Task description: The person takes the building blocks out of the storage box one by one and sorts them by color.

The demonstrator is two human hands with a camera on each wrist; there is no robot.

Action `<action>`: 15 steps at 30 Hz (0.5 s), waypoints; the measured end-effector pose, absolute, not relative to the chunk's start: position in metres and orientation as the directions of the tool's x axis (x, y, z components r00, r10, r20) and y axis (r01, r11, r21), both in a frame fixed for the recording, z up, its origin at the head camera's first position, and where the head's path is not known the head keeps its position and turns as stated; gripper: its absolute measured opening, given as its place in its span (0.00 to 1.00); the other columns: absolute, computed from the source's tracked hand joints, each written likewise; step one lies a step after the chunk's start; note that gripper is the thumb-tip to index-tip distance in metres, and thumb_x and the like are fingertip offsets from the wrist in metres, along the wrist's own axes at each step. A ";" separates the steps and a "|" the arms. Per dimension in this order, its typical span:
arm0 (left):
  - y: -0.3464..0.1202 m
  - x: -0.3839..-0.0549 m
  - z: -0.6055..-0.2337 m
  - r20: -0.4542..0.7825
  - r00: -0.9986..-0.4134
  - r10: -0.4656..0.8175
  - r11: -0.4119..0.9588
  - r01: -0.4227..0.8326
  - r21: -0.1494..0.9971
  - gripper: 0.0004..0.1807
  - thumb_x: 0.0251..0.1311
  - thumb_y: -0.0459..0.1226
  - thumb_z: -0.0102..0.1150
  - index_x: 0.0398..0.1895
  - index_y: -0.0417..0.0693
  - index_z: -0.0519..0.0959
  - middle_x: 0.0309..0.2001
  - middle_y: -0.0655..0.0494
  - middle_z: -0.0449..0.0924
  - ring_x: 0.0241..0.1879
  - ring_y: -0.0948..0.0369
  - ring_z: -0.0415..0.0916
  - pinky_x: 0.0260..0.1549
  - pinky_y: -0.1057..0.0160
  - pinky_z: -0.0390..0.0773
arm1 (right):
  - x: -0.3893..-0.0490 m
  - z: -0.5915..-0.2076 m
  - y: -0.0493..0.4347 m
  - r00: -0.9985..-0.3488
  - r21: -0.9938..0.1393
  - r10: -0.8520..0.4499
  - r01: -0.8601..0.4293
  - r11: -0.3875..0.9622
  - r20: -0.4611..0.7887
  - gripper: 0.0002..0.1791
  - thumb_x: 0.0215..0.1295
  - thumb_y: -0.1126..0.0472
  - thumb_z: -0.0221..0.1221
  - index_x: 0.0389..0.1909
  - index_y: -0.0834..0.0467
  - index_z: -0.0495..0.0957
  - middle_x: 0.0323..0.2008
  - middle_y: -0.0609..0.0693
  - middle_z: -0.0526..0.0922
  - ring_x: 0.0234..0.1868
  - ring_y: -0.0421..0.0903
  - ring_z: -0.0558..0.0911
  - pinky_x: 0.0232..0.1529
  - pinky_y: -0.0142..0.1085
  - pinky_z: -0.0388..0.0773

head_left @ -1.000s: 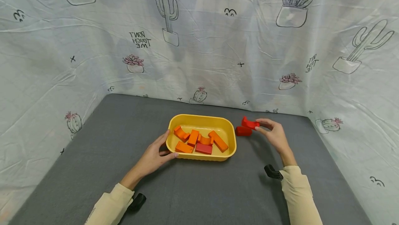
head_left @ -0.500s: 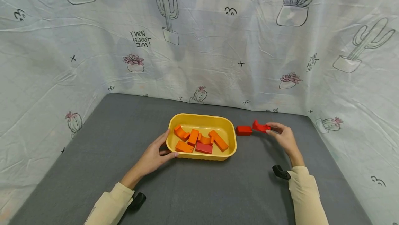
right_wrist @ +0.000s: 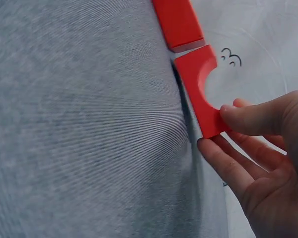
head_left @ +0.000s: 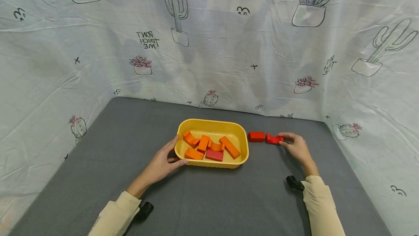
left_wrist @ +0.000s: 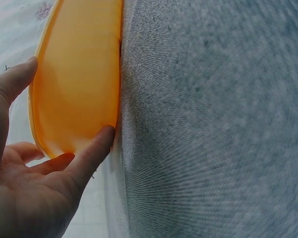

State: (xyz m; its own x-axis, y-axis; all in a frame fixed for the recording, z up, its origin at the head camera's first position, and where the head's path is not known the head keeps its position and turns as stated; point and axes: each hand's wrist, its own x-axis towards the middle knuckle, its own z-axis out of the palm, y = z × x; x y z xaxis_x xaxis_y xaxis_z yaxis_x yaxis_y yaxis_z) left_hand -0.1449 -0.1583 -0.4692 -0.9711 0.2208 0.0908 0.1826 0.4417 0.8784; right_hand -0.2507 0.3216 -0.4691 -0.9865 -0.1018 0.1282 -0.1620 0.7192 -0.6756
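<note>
My right hand (head_left: 296, 148) pinches a red block with a curved notch (right_wrist: 197, 94) by its right end, between thumb and fingers. The notch faces up, and the block is on or just above the grey table; I cannot tell which. Just left of it lies a plain red rectangular block (head_left: 256, 136), with a narrow gap between the two in the right wrist view. My left hand (head_left: 162, 160) holds the left end of a yellow plastic bin (head_left: 243, 155), thumb and fingers spread around its corner. Inside are several orange blocks (head_left: 230, 147) and a darker red block (head_left: 214, 155).
Grey cloth covers the table (head_left: 209, 199). A white sheet (head_left: 216, 47) printed with cacti hangs behind it and along both sides. The plain red block lies close to the bin's right wall. Black wrist cameras (head_left: 144, 211) sit beside both sleeves.
My right hand has moved right and then down with the notched red block, from above the plain red block to beside it. My left hand and the bin have stayed put.
</note>
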 end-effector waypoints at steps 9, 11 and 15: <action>-0.158 -0.144 -0.469 0.075 -0.973 0.217 0.450 0.168 0.877 0.54 0.58 0.45 0.69 0.79 0.46 0.45 0.76 0.44 0.48 0.69 0.45 0.60 0.53 0.54 0.78 | -0.254 -0.475 0.322 -0.988 -0.664 -0.094 -0.151 0.732 0.120 0.18 0.65 0.72 0.60 0.56 0.70 0.77 0.56 0.71 0.76 0.58 0.68 0.74 0.58 0.60 0.71; -0.158 -0.144 -0.469 0.073 -0.974 0.214 0.450 0.164 0.878 0.54 0.58 0.45 0.70 0.79 0.46 0.45 0.76 0.44 0.48 0.68 0.45 0.61 0.53 0.53 0.78 | -0.254 -0.477 0.322 -0.989 -0.668 -0.091 -0.146 0.730 0.117 0.19 0.66 0.72 0.60 0.57 0.70 0.76 0.57 0.71 0.76 0.58 0.68 0.74 0.57 0.60 0.71; -0.158 -0.145 -0.469 0.069 -0.975 0.213 0.450 0.160 0.879 0.54 0.58 0.45 0.70 0.79 0.46 0.45 0.76 0.44 0.49 0.68 0.45 0.62 0.53 0.52 0.78 | -0.253 -0.478 0.322 -0.990 -0.679 -0.083 -0.141 0.720 0.118 0.19 0.66 0.72 0.60 0.57 0.70 0.76 0.57 0.71 0.75 0.58 0.68 0.74 0.57 0.60 0.71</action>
State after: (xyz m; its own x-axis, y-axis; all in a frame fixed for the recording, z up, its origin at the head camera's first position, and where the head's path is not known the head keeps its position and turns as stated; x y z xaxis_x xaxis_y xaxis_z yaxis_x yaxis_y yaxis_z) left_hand -0.1447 -0.1576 -0.4691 -0.9747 0.2126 0.0687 0.1600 0.4496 0.8788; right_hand -0.2532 0.3217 -0.4778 -0.9896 -0.0826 0.1178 -0.1410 0.7201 -0.6794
